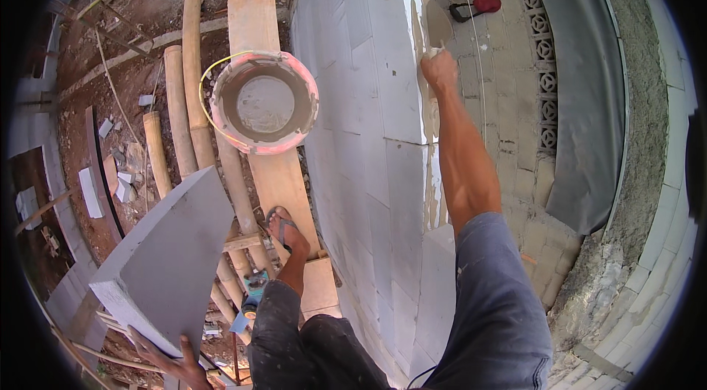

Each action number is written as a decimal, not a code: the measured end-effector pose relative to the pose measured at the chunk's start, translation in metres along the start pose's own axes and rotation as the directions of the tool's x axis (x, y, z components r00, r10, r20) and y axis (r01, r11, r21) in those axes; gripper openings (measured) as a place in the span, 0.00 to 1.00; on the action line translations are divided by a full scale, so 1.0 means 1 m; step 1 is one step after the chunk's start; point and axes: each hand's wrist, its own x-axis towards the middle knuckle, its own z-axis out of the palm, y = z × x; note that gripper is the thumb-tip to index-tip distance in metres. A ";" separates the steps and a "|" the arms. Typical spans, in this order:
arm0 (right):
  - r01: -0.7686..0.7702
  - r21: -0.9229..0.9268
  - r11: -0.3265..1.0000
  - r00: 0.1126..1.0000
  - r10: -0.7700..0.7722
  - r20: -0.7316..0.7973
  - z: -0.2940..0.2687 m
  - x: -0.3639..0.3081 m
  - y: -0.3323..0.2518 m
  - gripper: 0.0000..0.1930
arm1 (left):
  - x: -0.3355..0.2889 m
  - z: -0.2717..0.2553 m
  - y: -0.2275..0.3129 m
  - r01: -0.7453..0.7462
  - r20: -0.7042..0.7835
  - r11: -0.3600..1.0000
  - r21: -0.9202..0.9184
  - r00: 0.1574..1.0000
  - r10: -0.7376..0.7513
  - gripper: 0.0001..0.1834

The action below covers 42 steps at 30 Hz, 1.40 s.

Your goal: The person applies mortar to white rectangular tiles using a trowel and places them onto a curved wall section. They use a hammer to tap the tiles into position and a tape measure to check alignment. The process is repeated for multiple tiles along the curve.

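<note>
At the lower left, my left hand grips a large grey lightweight concrete block by its near bottom end. The block is tilted and held up off the scaffold. My right hand is closed round the handle of a trowel; its blade, smeared with mortar, lies along the top of the pale block wall. Wet mortar streaks the white top edge of the wall. Left of the wall, a red-rimmed bucket holds grey mortar.
The bucket stands on a wooden plank laid beside bamboo poles, with my sandalled foot on it. A teal power tool lies near the foot. Beyond the wall are a red and black object, a string line and dark sheeting.
</note>
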 end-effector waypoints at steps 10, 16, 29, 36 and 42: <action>0.531 0.079 0.844 0.762 -0.517 0.390 0.097 -0.147 -0.081 0.19 | -0.004 -0.033 0.044 0.218 0.146 0.957 0.190 0.958 -0.247 0.60; 0.687 -0.200 0.699 0.696 -0.555 0.455 0.226 -0.142 -0.183 0.17 | -0.002 -0.029 0.061 0.401 0.077 0.890 0.219 0.902 -0.425 0.65; 0.753 0.031 0.657 0.398 -0.492 0.775 0.223 -0.137 -0.170 0.22 | -0.005 -0.049 -0.006 0.017 0.202 0.978 0.206 0.978 -0.060 0.64; 0.659 -0.135 0.740 0.612 -0.423 0.669 0.182 -0.147 -0.144 0.23 | -0.006 -0.034 -0.016 0.117 -0.069 0.980 0.159 0.992 -0.107 0.70; 0.530 0.147 0.835 0.614 -0.498 0.613 0.167 -0.150 -0.132 0.20 | -0.008 -0.033 -0.005 0.156 -0.094 0.982 0.107 0.985 -0.147 0.69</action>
